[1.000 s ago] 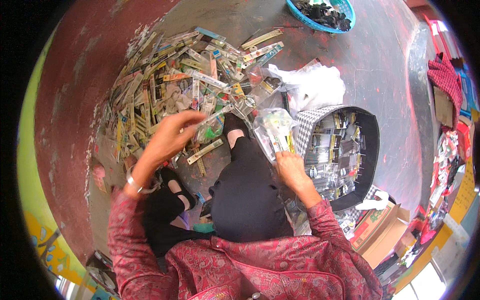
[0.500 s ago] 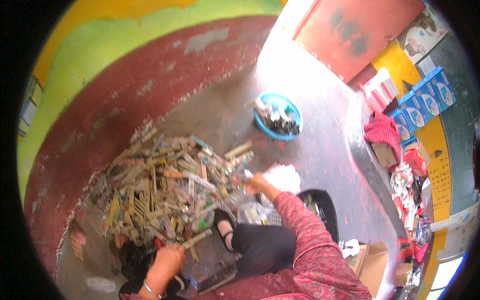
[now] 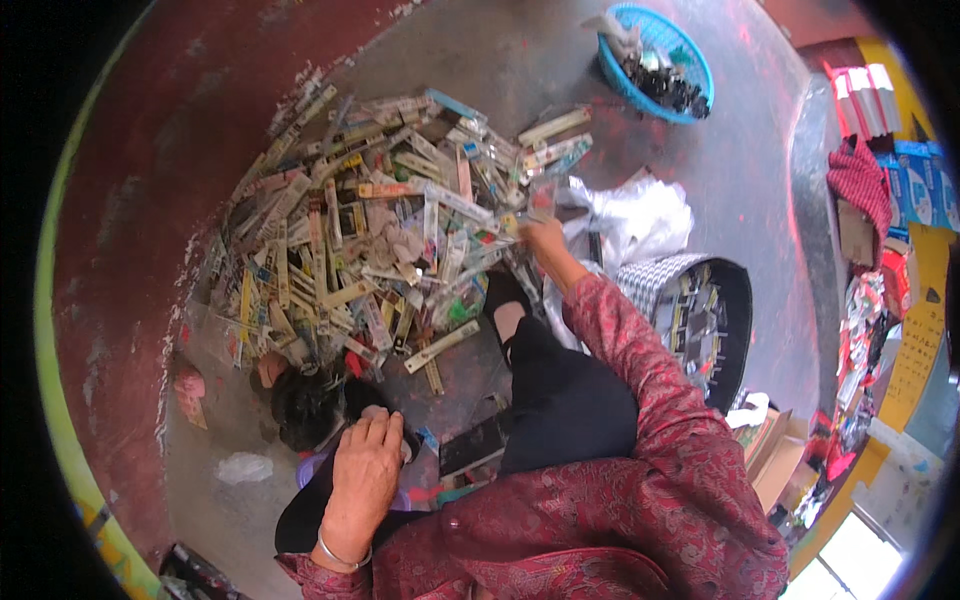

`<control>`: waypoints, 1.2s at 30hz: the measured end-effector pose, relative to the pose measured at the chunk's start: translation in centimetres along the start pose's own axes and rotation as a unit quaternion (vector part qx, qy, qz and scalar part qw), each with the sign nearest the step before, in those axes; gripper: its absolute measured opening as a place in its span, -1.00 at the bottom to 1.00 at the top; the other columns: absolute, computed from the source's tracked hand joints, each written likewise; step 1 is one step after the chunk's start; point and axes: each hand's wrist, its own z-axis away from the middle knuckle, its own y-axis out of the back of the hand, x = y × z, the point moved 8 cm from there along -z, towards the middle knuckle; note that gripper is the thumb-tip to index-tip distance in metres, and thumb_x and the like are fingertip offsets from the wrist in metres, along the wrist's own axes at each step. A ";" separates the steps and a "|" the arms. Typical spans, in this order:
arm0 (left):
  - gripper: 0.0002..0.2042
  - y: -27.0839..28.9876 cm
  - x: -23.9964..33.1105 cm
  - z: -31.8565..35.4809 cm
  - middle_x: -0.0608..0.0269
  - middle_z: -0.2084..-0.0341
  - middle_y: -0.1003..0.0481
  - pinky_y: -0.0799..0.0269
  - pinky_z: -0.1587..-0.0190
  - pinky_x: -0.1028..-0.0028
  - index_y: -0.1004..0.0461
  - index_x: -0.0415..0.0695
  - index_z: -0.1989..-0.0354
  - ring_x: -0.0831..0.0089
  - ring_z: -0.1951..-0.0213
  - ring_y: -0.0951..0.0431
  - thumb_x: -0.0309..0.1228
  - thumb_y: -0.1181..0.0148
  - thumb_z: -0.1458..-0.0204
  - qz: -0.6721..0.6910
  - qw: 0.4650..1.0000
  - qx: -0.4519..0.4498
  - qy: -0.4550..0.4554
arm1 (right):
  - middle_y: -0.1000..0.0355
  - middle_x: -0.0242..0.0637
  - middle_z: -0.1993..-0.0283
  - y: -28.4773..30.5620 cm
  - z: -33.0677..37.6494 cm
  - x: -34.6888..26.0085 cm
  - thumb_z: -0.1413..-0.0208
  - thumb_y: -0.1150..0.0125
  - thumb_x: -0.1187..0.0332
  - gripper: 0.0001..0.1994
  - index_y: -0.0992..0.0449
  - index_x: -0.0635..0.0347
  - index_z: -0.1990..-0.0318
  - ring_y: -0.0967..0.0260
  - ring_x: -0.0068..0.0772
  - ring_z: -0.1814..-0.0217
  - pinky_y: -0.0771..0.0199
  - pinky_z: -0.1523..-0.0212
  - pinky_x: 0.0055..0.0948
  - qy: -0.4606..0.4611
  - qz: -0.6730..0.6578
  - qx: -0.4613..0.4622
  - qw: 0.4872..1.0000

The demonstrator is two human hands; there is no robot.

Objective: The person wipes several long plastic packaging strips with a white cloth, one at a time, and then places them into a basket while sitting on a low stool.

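Note:
A wide heap of long, thin packaged strips (image 3: pixel 350 235), many in clear wrapping, covers the floor ahead of me. My right hand (image 3: pixel 545 238) reaches to the heap's right edge, its fingers closed on a clear plastic packet (image 3: pixel 543 197); part of the grip is hidden. Bent back beside my lap, my left hand (image 3: pixel 367 455) lies with its fingers stretched over my dark-trousered leg, holding nothing that I can see. One pale strip (image 3: pixel 442 347) lies apart, between the heap and my left hand.
A blue basket (image 3: pixel 655 60) with black and white items stands at the far right. Closer are a white plastic bag (image 3: pixel 640 218), a black-lined container (image 3: pixel 735 335) of small packets and a cardboard box (image 3: pixel 775 455). A reddish wall (image 3: pixel 130 270) runs along the left.
My view has tilted down toward the floor. My left hand has drawn back from the heap's near edge onto my leg. My right hand stays at the heap's right edge.

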 end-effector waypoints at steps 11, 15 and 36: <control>-0.51 -2.0 0.7 -2.1 0.07 0.13 -0.38 -0.26 0.06 0.32 -0.28 -0.23 0.05 0.16 0.10 -0.36 -0.46 -0.21 0.25 -0.020 0.999 -0.041 0.009 | -0.44 -0.12 0.55 -0.3 -2.6 -19.7 0.19 -0.18 0.18 -0.71 -0.53 0.27 0.48 -0.37 -0.25 0.55 -0.35 0.47 -0.33 0.059 -0.265 -0.189 0.944; -0.51 -2.6 0.8 -2.2 0.07 0.15 -0.38 -0.27 0.07 0.33 -0.28 -0.23 0.05 0.17 0.11 -0.37 -0.46 -0.21 0.25 -0.014 0.998 -0.055 0.014 | -0.37 -0.36 0.64 3.6 -4.3 -12.1 0.14 -0.20 0.13 -0.68 -0.55 0.26 0.53 -0.22 -0.58 0.65 -0.21 0.61 -0.50 -0.100 -0.380 -0.192 0.899; -0.54 -2.7 0.6 -2.9 0.03 0.12 -0.37 -0.25 0.03 0.29 -0.30 -0.24 0.08 0.15 0.07 -0.35 -0.49 -0.21 0.26 -0.008 0.997 -0.081 0.014 | -0.43 -0.20 0.27 14.7 -3.5 12.9 -0.07 0.02 0.37 -0.77 -0.36 0.19 0.11 -0.39 -0.32 0.37 -0.30 0.46 -0.46 -0.369 -0.538 0.029 0.757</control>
